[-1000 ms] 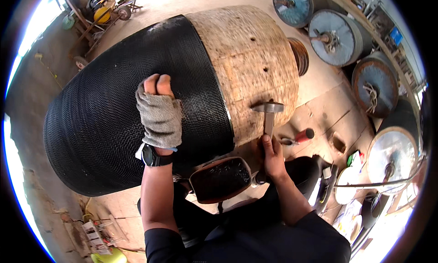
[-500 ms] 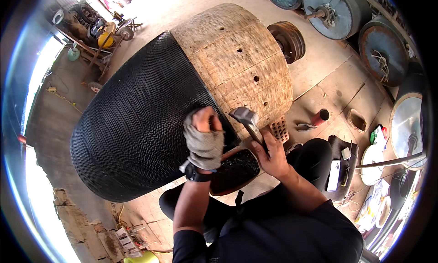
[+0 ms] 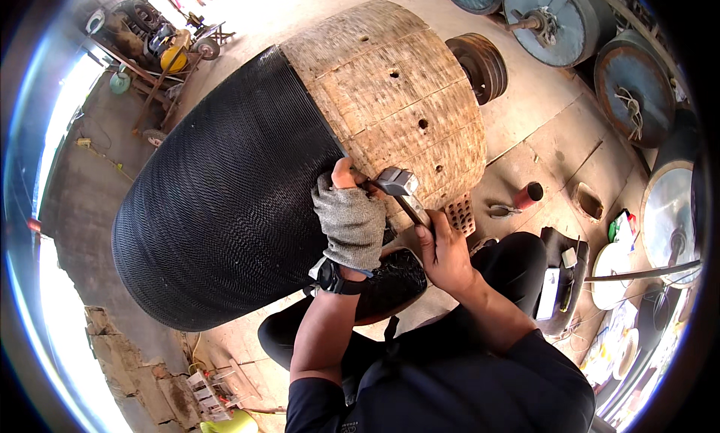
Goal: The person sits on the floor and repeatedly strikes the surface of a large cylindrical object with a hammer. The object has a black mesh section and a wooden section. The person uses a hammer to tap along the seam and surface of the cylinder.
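Observation:
In front of me lies a big drum, its left part covered in black ridged rubber point(image 3: 225, 193) and its right part bare wooden slats point(image 3: 397, 95) with several round holes. My left hand point(image 3: 349, 215), in a grey fingerless glove, is closed at the border between rubber and wood. A dark bit shows at its fingertips, too small to name. My right hand point(image 3: 448, 254) grips a hammer point(image 3: 400, 184) by its handle. The hammer's metal head is just right of my left fingertips, over the wood.
Beyond the wood sits a grooved pulley point(image 3: 480, 67). A perforated brick point(image 3: 459, 214) stands near the drum's lower right. On the floor are a reddish can point(image 3: 529, 194) and pliers point(image 3: 501, 210). Large metal-ended drums point(image 3: 551, 24) line the right; a wheeled machine point(image 3: 172, 54) stands far left.
My left hand has shifted up and right, from the rubber to the border with the wood. The hammer head has dropped slightly and turned, and now sits close to the left fingertips.

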Demonstrator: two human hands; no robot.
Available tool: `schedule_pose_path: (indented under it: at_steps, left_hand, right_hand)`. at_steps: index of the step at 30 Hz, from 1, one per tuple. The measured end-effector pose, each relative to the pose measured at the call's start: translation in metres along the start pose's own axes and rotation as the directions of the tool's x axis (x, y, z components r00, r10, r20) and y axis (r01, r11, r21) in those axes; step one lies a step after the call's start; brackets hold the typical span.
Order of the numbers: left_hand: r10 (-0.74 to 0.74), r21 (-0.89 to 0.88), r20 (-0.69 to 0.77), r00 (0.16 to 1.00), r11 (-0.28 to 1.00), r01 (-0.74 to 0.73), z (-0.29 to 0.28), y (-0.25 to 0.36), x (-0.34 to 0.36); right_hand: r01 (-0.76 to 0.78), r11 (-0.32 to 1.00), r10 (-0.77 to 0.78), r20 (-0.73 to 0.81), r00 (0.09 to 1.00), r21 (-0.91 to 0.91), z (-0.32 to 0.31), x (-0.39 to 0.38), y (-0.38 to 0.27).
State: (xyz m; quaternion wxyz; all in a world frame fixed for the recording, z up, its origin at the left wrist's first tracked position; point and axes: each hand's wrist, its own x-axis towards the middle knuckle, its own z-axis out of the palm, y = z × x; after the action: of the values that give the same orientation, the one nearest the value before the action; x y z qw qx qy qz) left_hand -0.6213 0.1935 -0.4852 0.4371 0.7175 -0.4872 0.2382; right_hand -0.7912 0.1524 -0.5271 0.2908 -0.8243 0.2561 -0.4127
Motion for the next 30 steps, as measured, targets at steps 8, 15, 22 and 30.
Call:
schedule_pose_path:
  at_steps: [8,15,22,30]
  left_hand:
    - [-0.098,0.023,0.030,0.995,0.995,0.097,0.009,-0.002,-0.004]
    - [-0.076,0.003,0.056,0.996,0.997,0.076,-0.024,0.015,-0.024]
    - [-0.050,0.090,0.623,0.781,0.996,-0.008,-0.021,0.010,-0.131]
    - [0.065,-0.012,0.657,0.751,0.997,-0.076,0.015,-0.020,-0.193]
  right_hand:
    - [-0.039,0.997,0.037,-0.033,0.999,-0.067,0.000,0.007,-0.006]
    - [0.019,0.997,-0.027,-0.110,0.994,-0.073,-0.003,0.007,-0.012]
    - [-0.021,0.987,0.030,0.056,0.998,-0.157,0.018,0.007,0.005]
    - [0.193,0.903,-0.207,0.005,0.978,-0.385,0.037,0.003,0.031]
